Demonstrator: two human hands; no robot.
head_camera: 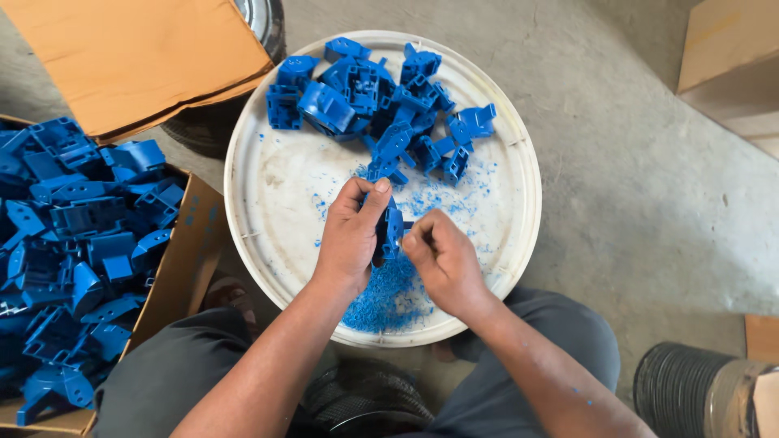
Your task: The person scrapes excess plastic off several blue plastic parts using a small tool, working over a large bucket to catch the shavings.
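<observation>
While your left hand [350, 235] pinches the blue plastic part [392, 229] above the white round tray [260, 186], your right hand [442, 261] has its fingertips closed at the part's edge. It looks light, stiff and sharp-edged, so grip its thicker body.

- One round white tray [268, 186].
- Two hands: left hand [349, 239], right hand [445, 264].
- One blue plastic part [393, 229] between the hands.
- One heap of blue parts [377, 101] on the tray, too many to count.
- One open cardboard box [182, 268], full of blue parts.
- One pile of blue shavings [388, 296].
</observation>
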